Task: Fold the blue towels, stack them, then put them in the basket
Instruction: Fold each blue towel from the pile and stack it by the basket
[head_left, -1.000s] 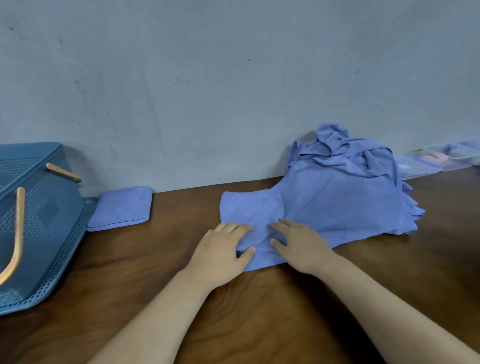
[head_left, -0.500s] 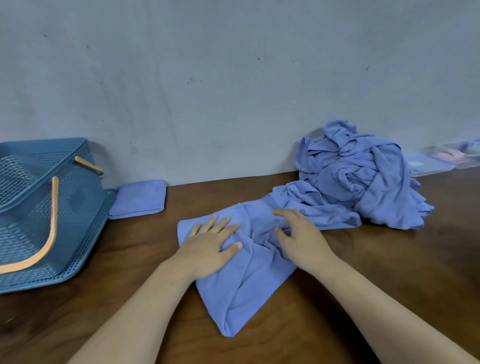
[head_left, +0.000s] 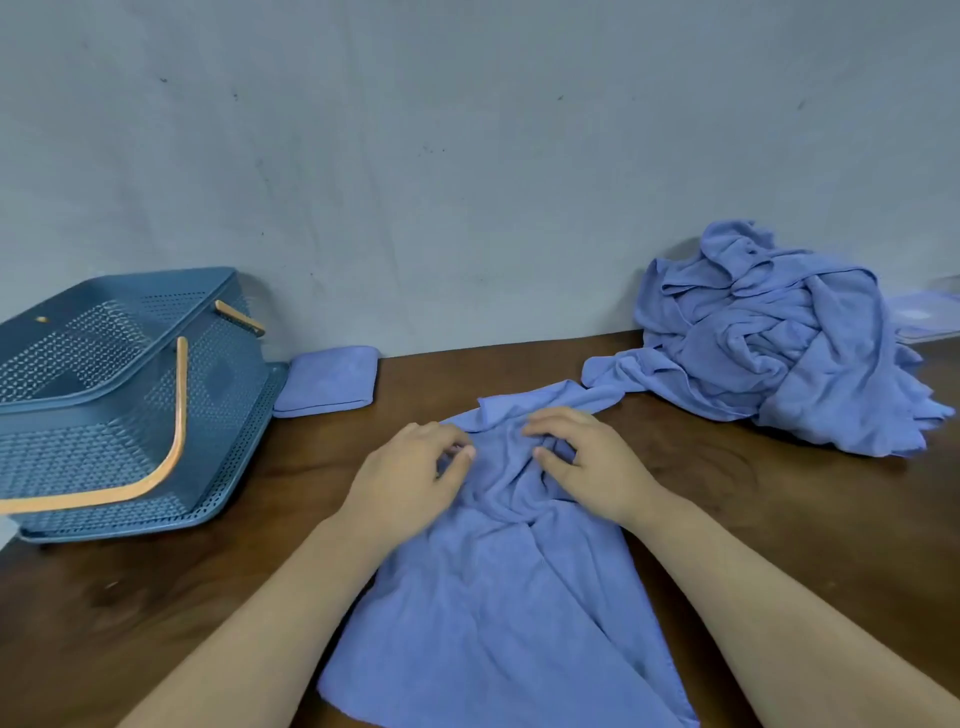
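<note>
A blue towel (head_left: 498, 613) lies crumpled on the brown table in front of me, its near part hanging toward the front edge. My left hand (head_left: 410, 478) and my right hand (head_left: 587, 462) sit side by side on its bunched far end, fingers curled into the cloth and pinching it. A heap of unfolded blue towels (head_left: 779, 343) rests at the back right against the wall. One folded blue towel (head_left: 327, 382) lies flat by the wall, beside the basket. The blue perforated basket (head_left: 119, 415) with orange handles stands at the left, tilted.
The grey wall runs along the table's (head_left: 779, 519) far edge. A clear plastic box (head_left: 930, 317) peeks out behind the heap at the far right. Bare wood shows between the basket and the towel and right of my right arm.
Both hands have dragged one towel off the heap toward me. Their fingers went from flat on the cloth to curled, gathering it. The view has shifted so the basket shows more fully.
</note>
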